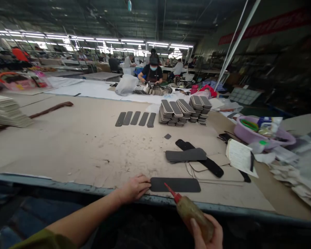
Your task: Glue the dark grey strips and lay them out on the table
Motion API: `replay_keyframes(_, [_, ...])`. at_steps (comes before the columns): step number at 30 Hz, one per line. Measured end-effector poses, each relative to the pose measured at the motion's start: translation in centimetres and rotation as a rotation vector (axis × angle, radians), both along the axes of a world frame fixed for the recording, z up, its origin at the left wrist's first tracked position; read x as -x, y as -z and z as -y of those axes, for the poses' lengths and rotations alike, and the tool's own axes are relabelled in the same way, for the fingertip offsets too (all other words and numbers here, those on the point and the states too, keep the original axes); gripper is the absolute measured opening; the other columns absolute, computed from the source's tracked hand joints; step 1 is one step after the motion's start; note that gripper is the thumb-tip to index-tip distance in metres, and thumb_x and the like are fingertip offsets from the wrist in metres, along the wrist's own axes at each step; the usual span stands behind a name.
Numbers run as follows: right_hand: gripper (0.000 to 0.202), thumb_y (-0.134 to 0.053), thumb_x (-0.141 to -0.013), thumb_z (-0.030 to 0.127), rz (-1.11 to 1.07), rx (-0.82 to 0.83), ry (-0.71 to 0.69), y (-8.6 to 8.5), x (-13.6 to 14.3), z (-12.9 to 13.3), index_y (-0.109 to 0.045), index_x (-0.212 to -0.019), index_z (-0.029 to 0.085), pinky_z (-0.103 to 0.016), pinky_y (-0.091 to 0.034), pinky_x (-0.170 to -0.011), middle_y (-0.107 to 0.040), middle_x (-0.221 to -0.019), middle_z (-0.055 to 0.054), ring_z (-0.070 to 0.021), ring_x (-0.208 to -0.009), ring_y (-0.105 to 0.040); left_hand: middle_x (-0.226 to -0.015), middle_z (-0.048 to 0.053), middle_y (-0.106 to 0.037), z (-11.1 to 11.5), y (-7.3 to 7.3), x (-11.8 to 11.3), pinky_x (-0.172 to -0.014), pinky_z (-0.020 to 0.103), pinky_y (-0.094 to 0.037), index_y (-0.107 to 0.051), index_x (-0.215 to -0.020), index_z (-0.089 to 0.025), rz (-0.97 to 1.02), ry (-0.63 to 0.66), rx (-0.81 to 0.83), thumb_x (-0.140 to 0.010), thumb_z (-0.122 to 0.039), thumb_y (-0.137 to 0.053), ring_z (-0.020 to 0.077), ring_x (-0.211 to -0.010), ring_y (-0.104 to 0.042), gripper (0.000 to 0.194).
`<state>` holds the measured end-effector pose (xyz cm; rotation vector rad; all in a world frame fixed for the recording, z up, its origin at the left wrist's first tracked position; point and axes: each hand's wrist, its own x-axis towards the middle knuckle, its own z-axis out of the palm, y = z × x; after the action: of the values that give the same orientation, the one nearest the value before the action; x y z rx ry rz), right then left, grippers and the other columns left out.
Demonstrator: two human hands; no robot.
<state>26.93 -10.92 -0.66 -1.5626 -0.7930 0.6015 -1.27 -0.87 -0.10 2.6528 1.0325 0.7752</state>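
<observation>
At the table's near edge a dark grey strip (184,185) with rounded corners lies flat. My left hand (136,188) closes its fingers on the strip's left end. In my right hand (207,231) is a yellowish squeeze bottle (194,214), tilted, its red nozzle (172,192) pointing at the strip's left half. Whether the tip touches the surface, I cannot tell. Just beyond, more dark grey strips (185,155) lie across a longer black strip (214,167).
Several grey strips (136,118) lie in a row farther back, beside stacks of strips (181,112). To the right are a notebook (239,155) and a purple basin (264,133). A pale stack (5,110) stands left. Across the table a person (152,72) sits working.
</observation>
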Motion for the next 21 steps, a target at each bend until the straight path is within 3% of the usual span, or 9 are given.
replay_keyframes(7, [0.027, -0.066, -0.082, 0.042, 0.595, -0.342, -0.213, -0.1, 2.5, -2.3, -0.059, -0.095, 0.019, -0.03, -0.048, -0.071, -0.059, -0.09, -0.006, -0.0198, -0.08, -0.058, -0.092, 0.008, -0.068, -0.2, 0.6, 0.1, -0.087, 0.03, -0.049, -0.065, -0.098, -0.014, 0.001, 0.084, -0.07, -0.094, -0.015, -0.046, 0.0156, -0.088, -0.061, 0.02])
replay_keyframes(14, [0.018, -0.059, -0.089, 0.03, 0.717, -0.41, -0.378, 0.0, 3.6, -3.1, -0.056, -0.102, 0.018, -0.03, -0.049, -0.071, -0.055, -0.093, -0.007, -0.0183, -0.082, -0.058, -0.092, 0.009, -0.068, -0.1, 0.7, 0.1, -0.09, 0.033, -0.048, -0.065, -0.1, -0.015, -0.02, 0.086, -0.029, -0.094, -0.015, -0.044, 0.0168, -0.09, -0.061, 0.021])
replay_keyframes(21, [0.019, -0.06, -0.089, 0.031, 0.718, -0.36, -0.234, 0.1, 1.7, -3.0, -0.056, -0.101, 0.017, -0.033, -0.048, -0.076, -0.055, -0.095, -0.008, -0.0198, -0.086, -0.057, -0.094, 0.008, -0.067, -0.2, 1.0, 0.2, -0.085, 0.033, -0.05, -0.065, -0.101, -0.015, 0.017, 0.069, -0.035, -0.092, -0.013, -0.049, 0.0169, -0.089, -0.059, 0.019])
